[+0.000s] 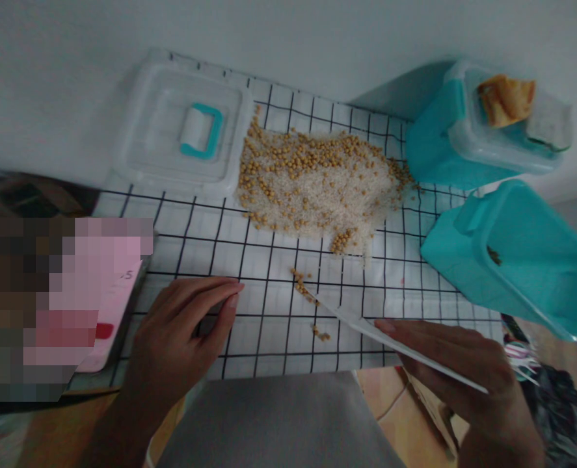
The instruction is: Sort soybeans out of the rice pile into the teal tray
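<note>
My right hand [456, 364] is closed around a slim white utensil [366, 327] whose exact kind I cannot make out. Its thin tip reaches left to a short line of yellow soybeans [299, 283] on the checked cloth, and a smaller cluster of soybeans [321, 334] lies just below. On the left, my left hand [185, 338] rests over the cloth, thumb and fingertips drawn together in a loose pinch with nothing visible in them. Beyond both hands spreads a pile of white rice grains [312, 195], with soybeans mixed in and thickest along its far side.
A clear lid with a teal handle [185, 130] lies left of the pile. An uncovered teal container [527, 253] leans at right. Behind it, a lidded teal container [434, 143] carries a brown piece [505, 101]. A pink-screened device [112, 305] is at left; a wall stands behind.
</note>
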The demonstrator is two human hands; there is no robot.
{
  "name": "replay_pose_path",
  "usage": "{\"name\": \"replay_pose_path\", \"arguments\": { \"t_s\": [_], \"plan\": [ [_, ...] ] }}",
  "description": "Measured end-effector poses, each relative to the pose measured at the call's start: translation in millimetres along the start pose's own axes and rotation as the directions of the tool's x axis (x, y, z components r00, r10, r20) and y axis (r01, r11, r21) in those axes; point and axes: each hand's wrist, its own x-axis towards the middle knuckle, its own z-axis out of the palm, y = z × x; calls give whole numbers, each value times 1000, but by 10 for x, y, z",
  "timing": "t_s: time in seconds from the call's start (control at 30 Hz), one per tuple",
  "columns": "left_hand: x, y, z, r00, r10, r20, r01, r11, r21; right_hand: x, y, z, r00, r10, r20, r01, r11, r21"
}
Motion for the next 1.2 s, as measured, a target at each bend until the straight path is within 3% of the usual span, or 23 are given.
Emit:
{"name": "replay_pose_path", "arguments": {
  "t_s": [0.43, 0.73, 1.0, 1.2],
  "plan": [
    [-5, 2, -1, 1000, -5, -15, 5, 1000, -7, 62, -35, -17, 999, 21, -39, -23, 998, -59],
    [-11, -8, 2, 1000, 5, -17, -5, 1000, -7, -57, 10, 16, 998, 17, -57, -22, 996, -84],
    [0, -17, 26, 999, 3, -36, -4, 1000, -30, -104, -70, -31, 1000, -2, -27, 2, 1000, 14],
    [-2, -25, 24, 998, 30, -59, -31, 999, -23, -3, -58, -10, 995, -18, -99, 6, 994, -114]
  ]
}}
